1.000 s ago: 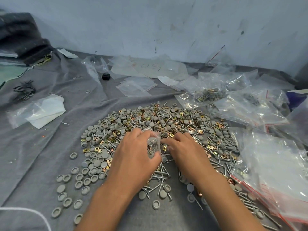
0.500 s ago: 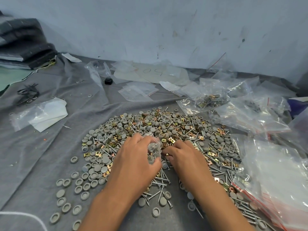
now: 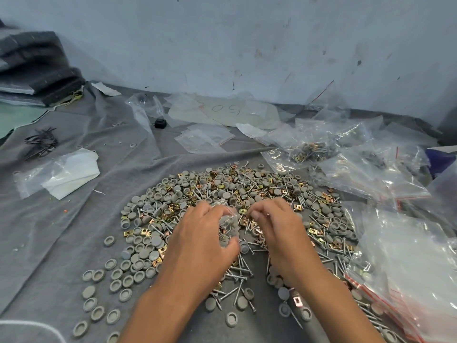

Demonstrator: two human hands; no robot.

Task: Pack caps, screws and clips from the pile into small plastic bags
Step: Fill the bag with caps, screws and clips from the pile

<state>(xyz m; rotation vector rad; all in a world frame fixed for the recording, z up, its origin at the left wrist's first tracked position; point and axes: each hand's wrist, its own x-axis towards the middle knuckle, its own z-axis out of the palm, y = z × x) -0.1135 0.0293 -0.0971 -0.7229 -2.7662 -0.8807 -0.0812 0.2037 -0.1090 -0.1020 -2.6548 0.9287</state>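
Observation:
A wide pile (image 3: 222, 191) of grey round caps, silver screws and brass-coloured clips covers the grey cloth (image 3: 61, 231) in the middle. My left hand (image 3: 200, 241) grips a small clear plastic bag (image 3: 228, 224) with a few parts inside, just above the pile. My right hand (image 3: 277, 224) hovers beside the bag's mouth, fingers curled and fingertips pinched together. What they pinch is too small to tell. Loose caps (image 3: 116, 280) lie scattered at the front left.
Filled and empty clear bags (image 3: 358, 154) heap up along the right side, more (image 3: 408, 263) at the front right. Flat empty bags (image 3: 205, 138) lie behind the pile. A bag with white paper (image 3: 64, 174) sits left. Folded dark fabric (image 3: 37, 70) is stacked far left.
My right hand has lifted off the pile and drawn its fingertips together next to the bag's mouth. The left hand keeps hold of the bag in much the same place.

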